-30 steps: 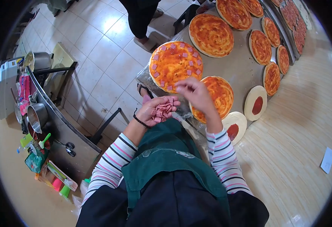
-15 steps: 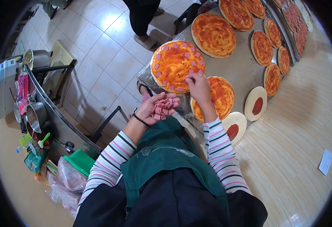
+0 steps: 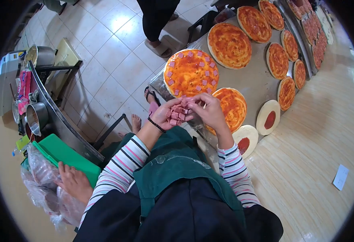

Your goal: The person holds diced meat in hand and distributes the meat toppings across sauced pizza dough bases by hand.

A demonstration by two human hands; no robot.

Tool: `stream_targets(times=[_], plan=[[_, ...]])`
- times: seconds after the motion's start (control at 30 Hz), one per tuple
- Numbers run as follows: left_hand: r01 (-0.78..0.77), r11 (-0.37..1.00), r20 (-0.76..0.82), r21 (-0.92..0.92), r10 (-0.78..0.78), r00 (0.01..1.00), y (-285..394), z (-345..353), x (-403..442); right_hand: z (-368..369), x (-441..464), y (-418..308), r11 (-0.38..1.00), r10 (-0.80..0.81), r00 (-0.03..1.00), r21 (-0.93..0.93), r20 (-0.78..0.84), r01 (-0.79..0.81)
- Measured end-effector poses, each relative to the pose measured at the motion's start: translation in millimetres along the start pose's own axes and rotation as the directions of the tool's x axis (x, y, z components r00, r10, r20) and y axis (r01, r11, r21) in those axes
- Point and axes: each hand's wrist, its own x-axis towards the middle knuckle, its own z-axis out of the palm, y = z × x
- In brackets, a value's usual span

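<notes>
My left hand (image 3: 161, 115) is cupped palm up in front of the green apron (image 3: 167, 149), holding a small heap of pink ham cubes (image 3: 176, 115). Over that heap, my right hand (image 3: 212, 113) has its thumb and fingertips pinched together at the ham; the exact piece is partly hidden. Just beyond both hands lies a sauced pizza base (image 3: 189, 78) with ham cubes spread around its edge. A second sauced base (image 3: 231, 105) without ham sits beside my right hand, partly covered by it.
More sauced bases (image 3: 229, 46) cover the metal table (image 3: 249, 78). Two pale dough rounds (image 3: 262, 119) carry a sauce spot each. At left, another person's hand (image 3: 75, 181) touches a green plastic container (image 3: 74, 155) near plastic bags (image 3: 43, 177). Someone's sandalled foot (image 3: 159, 48) stands beyond.
My right hand has come back from the ham-topped pizza to the heap in my left palm. Another person's hand has appeared at left, and the green container has shifted up and left.
</notes>
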Motion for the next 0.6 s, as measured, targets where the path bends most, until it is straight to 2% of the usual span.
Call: stream_targets(times=[0.07, 0.1, 0.2, 0.23, 0.33, 0.37, 0.43, 0.47, 0.5, 0.53, 0.6], plan=[[0.051, 0.988, 0.017, 0.149, -0.054, 0.998, -2, 11, 6, -9, -3, 8, 0.977, 0.164, 0.985, 0.147, -0.060, -0.154], [0.021, 0.985, -0.017, 0.170, -0.018, 1.000, -4, 27, 5, -16, -5, 9, 0.975, 0.156, 0.987, 0.167, -0.036, -0.148], [-0.026, 0.971, -0.006, 0.237, 0.028, 1.000, -16, 35, 18, -30, -12, 12, 0.985, 0.110, 0.989, 0.141, -0.095, -0.096], [-0.019, 0.956, -0.064, 0.291, 0.040, 0.997, -21, 37, 20, -34, -15, 14, 0.970, 0.162, 0.984, 0.195, -0.071, -0.145], [-0.010, 0.957, -0.013, 0.291, 0.014, 1.000, -34, 19, 32, -44, -19, 15, 0.962, 0.185, 0.982, 0.212, -0.041, -0.172], [-0.059, 0.944, -0.020, 0.324, 0.069, 0.997, -39, 22, 31, -50, -12, 13, 0.968, 0.148, 0.989, 0.209, -0.021, -0.141], [-0.104, 0.952, -0.047, 0.287, 0.123, 0.991, -51, 25, 27, -51, -19, 13, 0.994, -0.105, 0.994, -0.040, 0.011, 0.106], [-0.127, 0.958, -0.060, 0.256, 0.146, 0.987, -58, 26, 25, -48, -22, 13, 0.994, -0.110, 0.994, -0.026, 0.027, 0.111], [-0.186, 0.950, -0.145, 0.249, 0.227, 0.963, -68, 27, 28, -47, -21, 13, 0.953, -0.271, 0.962, -0.135, 0.019, 0.271], [-0.211, 0.948, -0.147, 0.238, 0.250, 0.957, -73, 28, 24, -48, -21, 13, 0.874, -0.427, 0.904, -0.243, 0.030, 0.421], [-0.163, 0.975, -0.248, 0.150, 0.196, 0.949, -80, 29, 17, -42, -27, 12, 0.833, -0.491, 0.870, -0.262, 0.057, 0.487]])
